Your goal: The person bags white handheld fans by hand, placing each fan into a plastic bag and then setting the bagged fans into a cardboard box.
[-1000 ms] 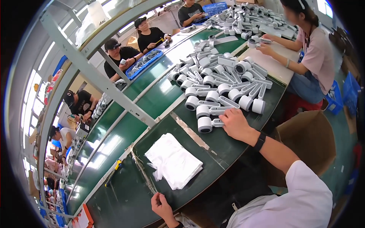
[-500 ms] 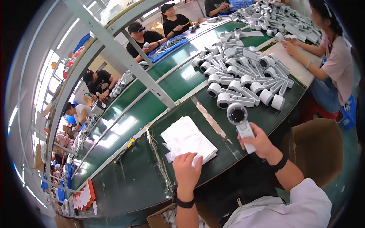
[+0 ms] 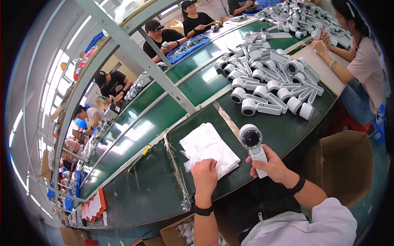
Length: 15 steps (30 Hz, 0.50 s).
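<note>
In my right hand is a white handheld device with a round, dark-centred head and a slim handle. My fingers and thumb wrap the handle, and the head points up and away from me. To its left lies a stack of thin white plastic bags on the dark green bench. My left hand is closed over the near left edge of this stack, its fingers pinching the thin film of a bag. Crumpled film sticks out beside the knuckles; the fingertips are partly hidden.
A large pile of similar white devices covers the bench ahead to the right. A yellow-black cutter and orange-white cards lie left. An open cardboard box stands right. A metal post rises ahead; co-workers sit around the line.
My right hand has moved left and slightly nearer to me with the device. The left hand's fingers have curled in at the bag stack. The whole view has shifted a little.
</note>
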Each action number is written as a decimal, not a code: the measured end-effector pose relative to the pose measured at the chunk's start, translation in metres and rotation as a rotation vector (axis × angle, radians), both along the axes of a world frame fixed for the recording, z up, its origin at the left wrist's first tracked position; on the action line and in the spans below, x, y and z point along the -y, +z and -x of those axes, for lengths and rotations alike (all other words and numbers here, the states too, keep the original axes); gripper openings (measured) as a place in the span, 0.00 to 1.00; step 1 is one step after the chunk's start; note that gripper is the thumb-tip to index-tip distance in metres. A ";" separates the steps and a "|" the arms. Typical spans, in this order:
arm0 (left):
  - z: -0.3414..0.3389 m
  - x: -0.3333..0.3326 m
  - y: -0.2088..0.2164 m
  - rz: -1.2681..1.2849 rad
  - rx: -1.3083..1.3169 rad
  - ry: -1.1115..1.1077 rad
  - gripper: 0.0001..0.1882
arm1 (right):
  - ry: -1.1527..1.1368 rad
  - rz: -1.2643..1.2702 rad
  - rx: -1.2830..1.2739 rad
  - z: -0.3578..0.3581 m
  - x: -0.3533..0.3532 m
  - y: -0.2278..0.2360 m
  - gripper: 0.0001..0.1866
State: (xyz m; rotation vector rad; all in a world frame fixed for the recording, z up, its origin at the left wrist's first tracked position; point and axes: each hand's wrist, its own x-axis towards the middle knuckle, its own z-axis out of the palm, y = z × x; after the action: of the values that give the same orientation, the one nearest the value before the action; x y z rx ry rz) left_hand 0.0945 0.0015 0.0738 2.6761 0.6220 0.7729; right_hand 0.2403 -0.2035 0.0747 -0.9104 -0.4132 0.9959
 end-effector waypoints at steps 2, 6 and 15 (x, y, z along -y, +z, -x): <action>-0.004 0.004 0.006 -0.004 0.189 0.016 0.05 | 0.009 -0.025 0.007 0.001 -0.002 -0.006 0.24; -0.006 0.016 0.014 0.193 0.349 0.046 0.07 | 0.000 0.006 0.118 0.011 -0.007 -0.007 0.27; -0.007 0.048 0.008 0.889 0.431 -0.008 0.11 | -0.326 0.170 0.517 0.036 -0.046 -0.020 0.38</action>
State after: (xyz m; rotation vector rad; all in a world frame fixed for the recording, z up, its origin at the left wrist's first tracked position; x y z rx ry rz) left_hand 0.1010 -0.0466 0.0822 1.6481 0.6372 0.7881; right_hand 0.2039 -0.1578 0.0546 -1.3470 -0.5950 0.4931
